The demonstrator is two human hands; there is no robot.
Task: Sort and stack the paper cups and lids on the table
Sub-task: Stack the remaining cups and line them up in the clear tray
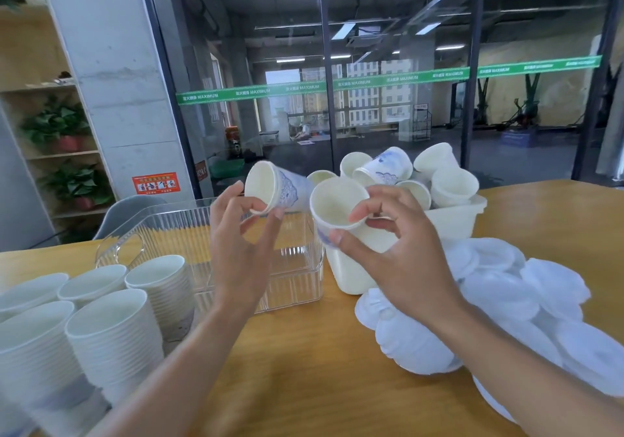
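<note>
Left cup (273, 188): blue-patterned paper, tilted, rim pinched by left hand (241, 244).
Right cup (339, 208): smooth, conical, gripped by right hand (398, 254) at its rim.
Stacks (111, 338): ribbed nested cups, left.
Lids (526, 305): translucent plastic discs, heaped right.
Table (304, 369): wooden.

- Bare table (304, 369) between my forearms gives open passage.
- Cup stacks (111, 328) wall off my left; the lid heap (506, 301) crowds my right.
- Clear bin (290, 267) and white tub (452, 220) block ahead, seemingly touching.
</note>
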